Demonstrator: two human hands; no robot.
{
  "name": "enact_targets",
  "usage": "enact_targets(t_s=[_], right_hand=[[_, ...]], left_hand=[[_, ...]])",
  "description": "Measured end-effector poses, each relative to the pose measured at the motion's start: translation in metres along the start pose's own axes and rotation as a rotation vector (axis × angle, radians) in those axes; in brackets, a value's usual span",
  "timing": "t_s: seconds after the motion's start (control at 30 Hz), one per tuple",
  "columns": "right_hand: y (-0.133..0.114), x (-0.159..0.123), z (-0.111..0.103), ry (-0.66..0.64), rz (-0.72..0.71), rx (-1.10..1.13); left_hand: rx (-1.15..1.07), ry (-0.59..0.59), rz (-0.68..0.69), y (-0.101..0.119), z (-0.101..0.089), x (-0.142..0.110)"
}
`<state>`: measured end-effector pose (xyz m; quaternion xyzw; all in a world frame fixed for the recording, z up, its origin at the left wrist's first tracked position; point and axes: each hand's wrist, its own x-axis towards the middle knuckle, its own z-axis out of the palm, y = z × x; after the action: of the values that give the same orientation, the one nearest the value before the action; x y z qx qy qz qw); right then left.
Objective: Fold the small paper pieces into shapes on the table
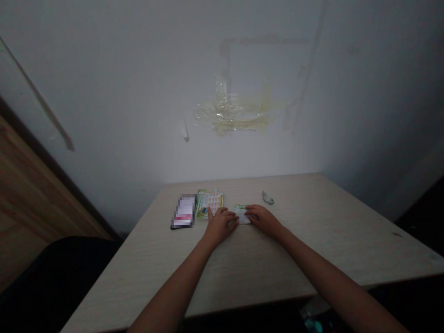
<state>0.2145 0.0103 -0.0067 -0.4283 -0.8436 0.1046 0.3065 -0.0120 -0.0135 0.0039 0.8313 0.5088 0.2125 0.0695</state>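
Observation:
A small white-and-green printed paper [242,215] lies on the table between my two hands. My left hand [219,225] rests at its left edge, fingers apart and the thumb side near a larger printed sheet. From the right, my right hand [264,219] has its fingertips closed over the paper's right edge, covering that part. The larger green-and-white printed sheet [212,200] lies just behind my left hand. A phone [184,212] with a blurred-out screen is to the left of that sheet. Behind my right hand sits a small crumpled green-and-white strip [268,198].
The light wooden table [312,208] meets a grey wall [145,92] at the back, with yellowed tape [239,115] stuck on it. A wooden panel [21,194] and a dark object [62,273] stand to the left. Something pale and teal shows below the front edge.

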Motion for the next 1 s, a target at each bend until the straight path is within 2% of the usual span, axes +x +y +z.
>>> enact_targets(t_s=[0.6,0.9,1.0], right_hand=[[0.0001,-0.0009,0.0003,-0.027,-0.062,-0.019],[-0.0007,-0.0016,0.0003,-0.005,-0.066,0.002],[0.0018,-0.0016,0.0009,0.040,-0.045,0.051]], left_hand=[[-0.018,-0.035,-0.008,-0.0023,-0.0045,0.0009],[-0.017,-0.021,-0.012,-0.0044,-0.0015,0.0018],[-0.017,-0.012,-0.001,-0.0053,-0.0006,0.0019]])
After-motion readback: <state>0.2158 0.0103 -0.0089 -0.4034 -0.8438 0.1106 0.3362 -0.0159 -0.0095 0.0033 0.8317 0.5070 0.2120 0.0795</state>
